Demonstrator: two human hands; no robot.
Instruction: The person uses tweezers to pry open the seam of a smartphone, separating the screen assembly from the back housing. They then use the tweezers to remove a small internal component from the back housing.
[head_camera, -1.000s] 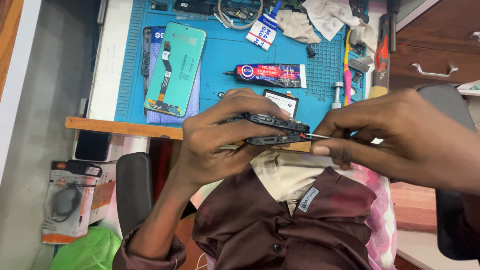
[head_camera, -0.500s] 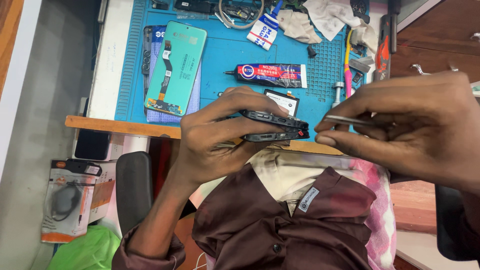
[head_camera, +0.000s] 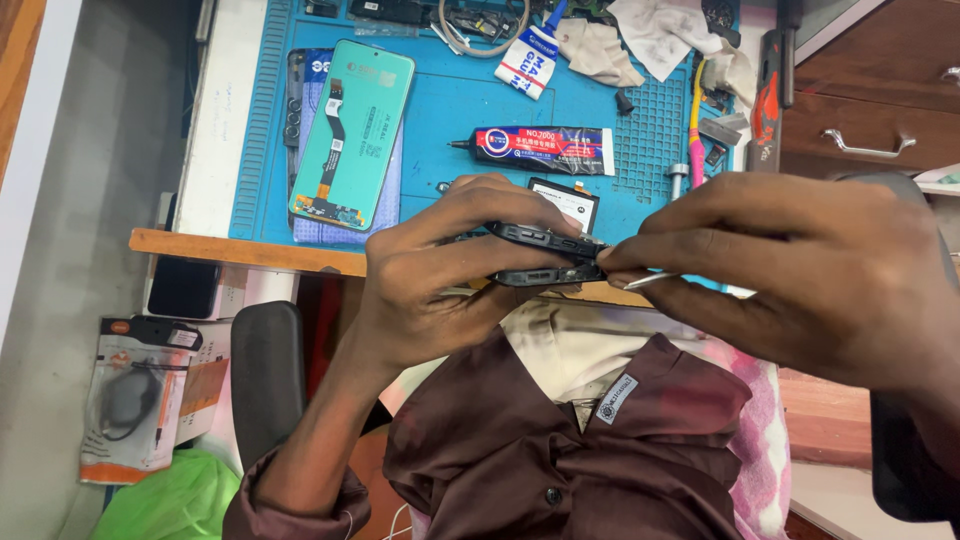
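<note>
My left hand grips a dark phone body edge-on, just in front of the table edge, above my lap. My right hand pinches a thin metal tool, fingertips touching the phone's right end. A teal phone screen panel with a flex cable lies on the blue work mat to the left. A glue tube lies on the mat behind the phone. A small dark rectangular part rests just behind my left fingers.
Cloths, a cable coil, a red-handled tool and small bits crowd the mat's far side. Wooden drawers stand at right. A chair armrest, a packaged accessory and a green bag are at lower left.
My right hand drew back from the phone half a second ago, then returned; its fingertips and the metal tool are against the phone's right end again. My left hand kept its grip.
</note>
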